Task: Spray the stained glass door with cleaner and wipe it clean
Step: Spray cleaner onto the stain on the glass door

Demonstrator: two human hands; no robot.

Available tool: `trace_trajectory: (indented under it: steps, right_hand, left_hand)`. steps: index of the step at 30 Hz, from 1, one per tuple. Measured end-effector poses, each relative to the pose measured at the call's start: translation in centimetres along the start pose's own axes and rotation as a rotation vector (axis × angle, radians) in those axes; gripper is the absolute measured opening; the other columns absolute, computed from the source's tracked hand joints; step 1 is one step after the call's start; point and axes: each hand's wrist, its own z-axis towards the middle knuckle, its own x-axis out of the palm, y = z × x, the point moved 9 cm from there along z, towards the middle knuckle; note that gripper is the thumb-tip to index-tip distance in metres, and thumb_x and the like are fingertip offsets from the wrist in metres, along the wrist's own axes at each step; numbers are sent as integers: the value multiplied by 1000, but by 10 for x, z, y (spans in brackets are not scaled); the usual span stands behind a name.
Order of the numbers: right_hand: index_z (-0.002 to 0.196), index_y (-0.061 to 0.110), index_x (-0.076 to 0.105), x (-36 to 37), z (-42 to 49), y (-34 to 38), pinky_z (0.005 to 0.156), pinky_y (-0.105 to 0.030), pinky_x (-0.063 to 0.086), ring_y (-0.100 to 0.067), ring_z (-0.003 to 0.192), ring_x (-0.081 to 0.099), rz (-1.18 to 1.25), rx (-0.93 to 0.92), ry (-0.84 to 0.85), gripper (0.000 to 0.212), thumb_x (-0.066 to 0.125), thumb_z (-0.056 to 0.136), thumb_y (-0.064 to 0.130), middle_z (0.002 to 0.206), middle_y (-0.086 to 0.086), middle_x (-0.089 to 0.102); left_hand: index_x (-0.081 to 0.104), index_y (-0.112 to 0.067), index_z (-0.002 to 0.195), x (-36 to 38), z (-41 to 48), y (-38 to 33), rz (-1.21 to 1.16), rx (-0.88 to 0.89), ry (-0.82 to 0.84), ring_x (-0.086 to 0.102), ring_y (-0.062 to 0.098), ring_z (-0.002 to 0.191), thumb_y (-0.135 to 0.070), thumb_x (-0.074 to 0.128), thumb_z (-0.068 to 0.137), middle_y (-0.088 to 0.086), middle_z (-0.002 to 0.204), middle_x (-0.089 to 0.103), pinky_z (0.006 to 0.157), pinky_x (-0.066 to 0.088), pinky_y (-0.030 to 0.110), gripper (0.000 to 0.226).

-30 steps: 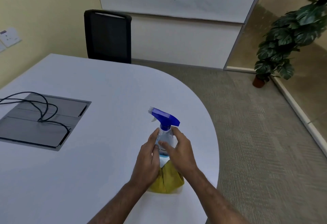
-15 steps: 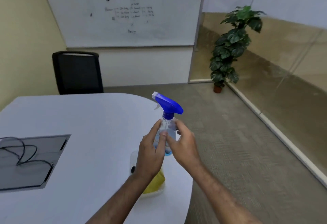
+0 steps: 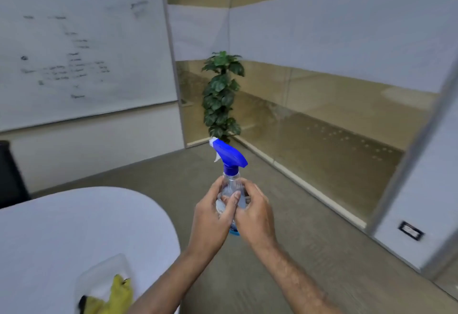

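A clear spray bottle (image 3: 230, 184) with a blue trigger head is held upright in mid-air over the carpet, its nozzle pointing left. My left hand (image 3: 210, 219) and my right hand (image 3: 255, 217) both wrap around its body from either side. A yellow cloth (image 3: 116, 296) lies in a clear container (image 3: 104, 271) on the white table, bottom left. Glass partition walls (image 3: 322, 125) with a frosted band run along the right; a grey frame (image 3: 411, 145) stands at the far right. Which panel is the door I cannot tell.
The white rounded table (image 3: 74, 234) fills the lower left. A whiteboard (image 3: 81, 48) hangs on the far wall. A potted plant (image 3: 220, 95) stands in the glass corner. A black chair's edge (image 3: 10, 177) shows at the left. Carpet lies ahead.
The bottle has been lifted off the table in both hands and carried right, past the table's edge. The view has swung right and up toward the glass walls.
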Motion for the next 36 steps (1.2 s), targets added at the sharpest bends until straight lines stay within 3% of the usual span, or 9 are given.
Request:
trace_trajectory:
  steps: [3, 9, 13, 18, 23, 29, 31, 34, 36]
  right_hand:
    - [127, 31, 65, -77, 8, -27, 83, -36, 57, -7, 100, 68, -52, 14, -93, 47, 77, 83, 38, 109, 12, 69]
    - [131, 32, 64, -228, 12, -81, 82, -34, 57, -4, 99, 67, -110, 48, -275, 47, 77, 86, 37, 109, 14, 68]
    - [127, 36, 65, -324, 9, -110, 78, -32, 56, -3, 94, 66, -173, 73, -420, 44, 77, 85, 33, 101, 15, 68]
    - [124, 35, 66, -427, -1, -146, 75, -31, 54, -5, 90, 63, -302, 113, -594, 42, 79, 83, 36, 97, 13, 66]
    - [126, 36, 62, -529, -6, -189, 74, -34, 57, -4, 93, 66, -439, 163, -797, 48, 81, 82, 26, 102, 15, 64]
    - [126, 34, 65, -633, -11, -208, 74, -33, 56, -5, 92, 65, -459, 219, -976, 44, 77, 84, 41, 102, 16, 62]
    - [122, 36, 65, -663, -16, -209, 72, -30, 56, -4, 92, 65, -443, 213, -1024, 42, 71, 81, 46, 101, 16, 61]
    - [112, 44, 64, -708, -25, -214, 75, -19, 52, -2, 97, 67, -369, 189, -1046, 34, 74, 81, 35, 105, 16, 65]
    - [117, 42, 62, -738, -29, -223, 80, -17, 53, -3, 102, 69, -289, 201, -1000, 42, 78, 79, 38, 109, 15, 70]
  left_hand:
    - [66, -26, 131, 74, 0, -28, -38, 33, 64, 70, 4, 109, -24, 73, 94, -14, 117, 75, 98, 56, 28, 37]
    - [66, -37, 128, 223, -13, -85, -150, 49, 210, 68, 1, 115, -32, 75, 93, -15, 118, 75, 100, 54, 26, 36]
    - [68, -34, 127, 320, -22, -113, -210, 52, 324, 67, 2, 119, -34, 76, 91, -14, 120, 75, 106, 53, 34, 37]
    - [70, -31, 121, 435, -34, -147, -285, 70, 477, 68, 4, 117, -30, 80, 87, -11, 118, 76, 103, 55, 33, 36]
    - [71, -35, 114, 553, -46, -180, -385, 66, 654, 72, 12, 108, -33, 81, 86, -19, 109, 75, 98, 57, 45, 30]
    - [73, -31, 107, 670, -57, -237, -516, 130, 881, 72, 3, 96, -21, 81, 86, -16, 100, 77, 84, 56, 28, 24]
    - [74, -26, 106, 704, -64, -258, -561, 129, 984, 74, 6, 91, -15, 80, 87, -11, 97, 79, 81, 55, 24, 23]
    - [75, -17, 105, 751, -77, -288, -613, 146, 1148, 78, 15, 93, -5, 77, 88, -2, 97, 81, 81, 58, 21, 21]
    - [75, -11, 109, 781, -88, -307, -645, 151, 1245, 78, 22, 98, -1, 75, 88, 5, 102, 82, 81, 58, 19, 23]
